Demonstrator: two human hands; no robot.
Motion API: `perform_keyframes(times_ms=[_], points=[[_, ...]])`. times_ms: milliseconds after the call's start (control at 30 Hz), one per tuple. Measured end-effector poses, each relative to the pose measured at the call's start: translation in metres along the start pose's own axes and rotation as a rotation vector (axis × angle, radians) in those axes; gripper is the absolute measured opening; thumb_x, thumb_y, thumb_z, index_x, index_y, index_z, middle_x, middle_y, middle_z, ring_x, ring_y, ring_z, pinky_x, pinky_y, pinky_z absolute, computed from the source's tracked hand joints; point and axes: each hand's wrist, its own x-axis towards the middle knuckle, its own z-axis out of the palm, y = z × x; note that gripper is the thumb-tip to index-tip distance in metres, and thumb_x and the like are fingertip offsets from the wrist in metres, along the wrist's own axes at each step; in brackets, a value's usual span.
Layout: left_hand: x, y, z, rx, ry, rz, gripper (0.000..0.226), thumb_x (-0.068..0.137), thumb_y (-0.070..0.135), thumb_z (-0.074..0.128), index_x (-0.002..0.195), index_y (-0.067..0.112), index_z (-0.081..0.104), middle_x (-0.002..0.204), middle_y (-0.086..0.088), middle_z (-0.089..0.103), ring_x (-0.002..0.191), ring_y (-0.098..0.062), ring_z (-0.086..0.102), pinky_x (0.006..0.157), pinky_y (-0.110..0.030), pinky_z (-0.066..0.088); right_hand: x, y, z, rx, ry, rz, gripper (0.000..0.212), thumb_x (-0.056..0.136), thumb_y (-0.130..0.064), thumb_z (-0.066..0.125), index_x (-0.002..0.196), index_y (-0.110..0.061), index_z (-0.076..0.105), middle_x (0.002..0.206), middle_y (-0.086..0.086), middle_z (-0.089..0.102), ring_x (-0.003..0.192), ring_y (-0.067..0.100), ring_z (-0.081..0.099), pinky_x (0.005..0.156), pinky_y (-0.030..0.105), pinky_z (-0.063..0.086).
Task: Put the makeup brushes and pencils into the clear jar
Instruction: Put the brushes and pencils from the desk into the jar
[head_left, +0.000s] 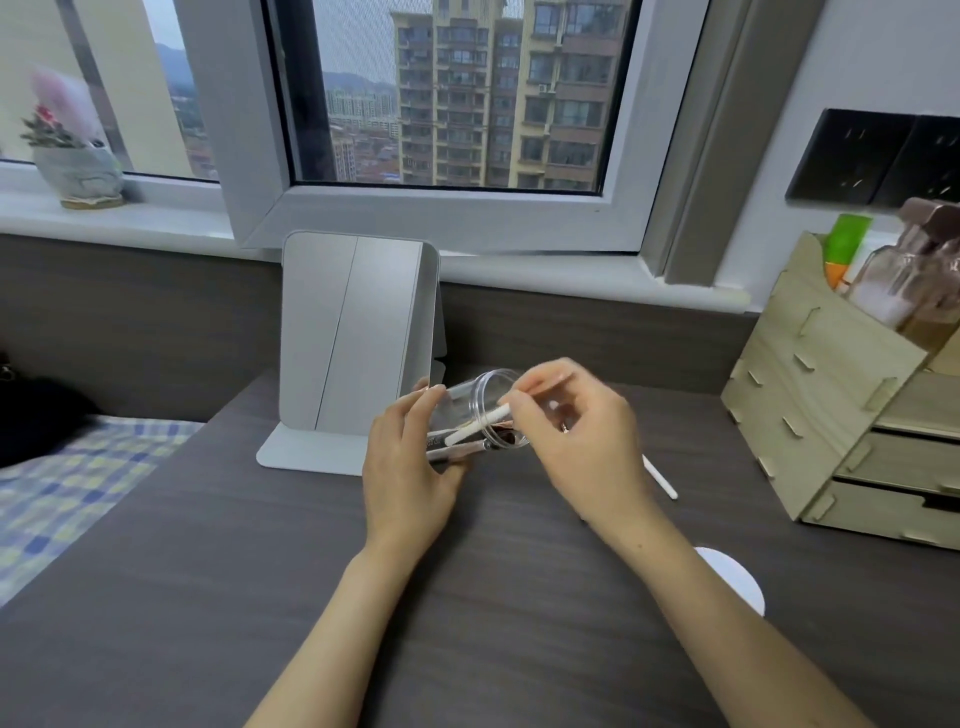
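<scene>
A: Any text, labels, nos. readable?

B: None. One handle inside the clear jar (480, 415) had dark print, too small and blurred to read.

A: Bottles in the wooden organizer (810, 395)?

B: The green tube (848, 244) showed no legible brand; the other bottles were blurred too.

A: Wall sockets (878, 156), buildings outside?

B: No markings or signs could be made out.

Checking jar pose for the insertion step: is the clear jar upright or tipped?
Tipped. The left hand holds the clear jar on its side, mouth toward the right hand, which feeds a white pencil in.
</scene>
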Motion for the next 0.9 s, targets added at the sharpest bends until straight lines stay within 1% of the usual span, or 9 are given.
perform_keyframes(times_ms=[67,200,300,400,500,600,667,767,900], points=[[0.000,0.001,0.000,-0.007,0.005,0.002,0.075,0.058,0.009,0.083,0.122,0.021,0.046,0.118,-0.011,0.057,0.104,-0.021,0.048,0.082,-0.028,0.036,-0.003,0.005,0.001,-0.154,-0.023,-0.064,0.022,0.088,-0.029,0.057,0.076,-0.017,0.071,0.068,-0.005,0.066,0.067,0.011,0.057,0.063,0.030,0.046],[-0.001,0.001,0.001,-0.018,0.010,0.000,0.076,0.058,0.009,0.083,0.122,0.022,0.044,0.118,-0.011,0.057,0.103,-0.024,0.050,0.082,-0.027,0.037,-0.005,0.008,0.001,-0.203,-0.121,-0.209,0.055,0.094,-0.045,0.030,0.082,-0.015,0.074,0.085,-0.006,0.068,0.090,0.014,0.055,0.083,0.032,0.042],[-0.001,0.001,0.001,-0.024,0.001,-0.002,0.076,0.059,0.011,0.083,0.123,0.024,0.043,0.117,-0.011,0.056,0.104,-0.025,0.051,0.083,-0.028,0.037,-0.004,0.014,0.004,-0.216,-0.094,-0.184,0.047,0.094,-0.039,0.033,0.084,-0.019,0.074,0.080,-0.006,0.062,0.083,0.015,0.049,0.079,0.030,0.040],[-0.001,0.001,0.001,-0.021,-0.007,0.001,0.075,0.059,0.014,0.083,0.123,0.024,0.044,0.117,-0.011,0.056,0.105,-0.024,0.050,0.083,-0.026,0.036,-0.002,0.017,0.006,-0.227,-0.059,-0.199,0.025,0.088,-0.031,0.053,0.081,-0.019,0.074,0.072,-0.005,0.064,0.077,0.014,0.048,0.075,0.032,0.043],[-0.001,0.000,0.001,-0.018,-0.003,-0.006,0.074,0.059,0.013,0.083,0.122,0.023,0.046,0.117,-0.011,0.057,0.105,-0.024,0.051,0.084,-0.024,0.035,-0.003,0.015,0.006,-0.115,-0.055,-0.195,0.020,0.083,-0.034,0.060,0.089,-0.021,0.074,0.075,-0.018,0.063,0.082,0.010,0.054,0.079,0.029,0.045],[-0.001,-0.002,0.002,-0.009,0.020,-0.048,0.072,0.058,0.011,0.084,0.122,0.018,0.050,0.118,-0.007,0.057,0.105,-0.023,0.050,0.084,-0.019,0.031,0.000,0.020,-0.002,0.113,0.077,-0.040,0.022,0.089,-0.033,0.051,0.078,-0.029,0.070,0.071,-0.018,0.066,0.078,0.011,0.058,0.071,0.022,0.043],[0.000,-0.003,0.002,-0.004,0.039,-0.085,0.073,0.058,0.012,0.084,0.122,0.018,0.051,0.117,-0.006,0.057,0.103,-0.024,0.051,0.083,-0.022,0.032,0.008,0.038,-0.008,-0.034,0.156,0.105,0.025,0.091,-0.028,0.051,0.075,-0.022,0.069,0.068,-0.007,0.069,0.072,0.017,0.060,0.068,0.029,0.045],[0.002,-0.004,0.002,-0.022,0.072,-0.116,0.074,0.058,0.013,0.084,0.122,0.018,0.050,0.115,-0.007,0.058,0.102,-0.027,0.052,0.082,-0.026,0.034,0.019,0.073,-0.007,-0.486,-0.062,0.343,0.018,0.089,-0.025,0.057,0.094,-0.013,0.070,0.090,0.005,0.073,0.096,0.026,0.064,0.079,0.029,0.042],[0.003,-0.004,0.002,0.001,0.074,-0.101,0.075,0.057,0.014,0.086,0.122,0.019,0.049,0.114,-0.007,0.059,0.101,-0.028,0.053,0.081,-0.027,0.035,0.028,0.098,0.008,-0.630,-0.264,0.428,0.035,0.085,-0.035,0.063,0.111,-0.012,0.059,0.108,0.009,0.067,0.110,0.030,0.057,0.083,0.032,0.043]])
